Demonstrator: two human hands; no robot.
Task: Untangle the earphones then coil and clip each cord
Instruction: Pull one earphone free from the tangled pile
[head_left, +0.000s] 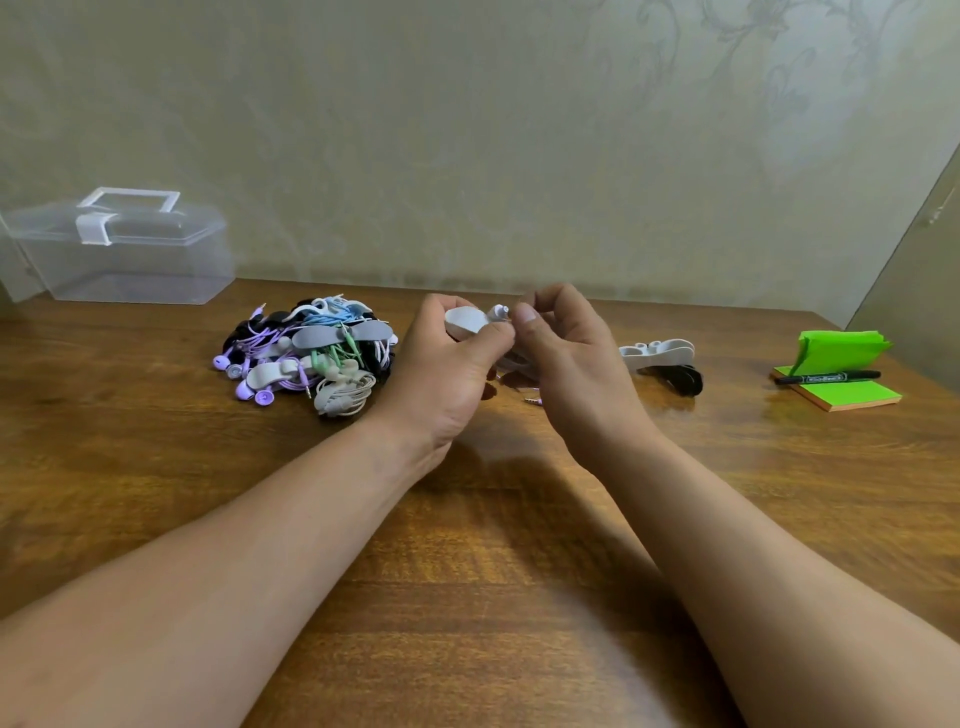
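While the left hand (447, 364) curls its fingers round the broad end of a grey cord clip (465, 321), the right hand (566, 358) brings thumb and forefinger together in a pinch at the clip's narrow end, where a small pale nub shows; whether that nub is part of the clip or an earbud, I cannot tell. The split grip looks purposeful: one hand steadies the body so the other can work the fastening with its fingertips. The cord being clipped is mostly hidden between the palms, but its plug (533, 400) hangs just below the right fingers, near the table (467, 571), which suggests this set is coiled and in the course of being fastened. Out beyond the left knuckles lies a heap of earphones (306, 353), purple, blue, green, black and pale, several wrapped in like clips. Past the right hand's far side rest a spare clip (657, 352) and a black cord (683, 379), likely next in turn. Farther right a black marker (826, 378) lies across green sticky notes (857, 395); far left stands a clear plastic box (119, 249), lid closed.
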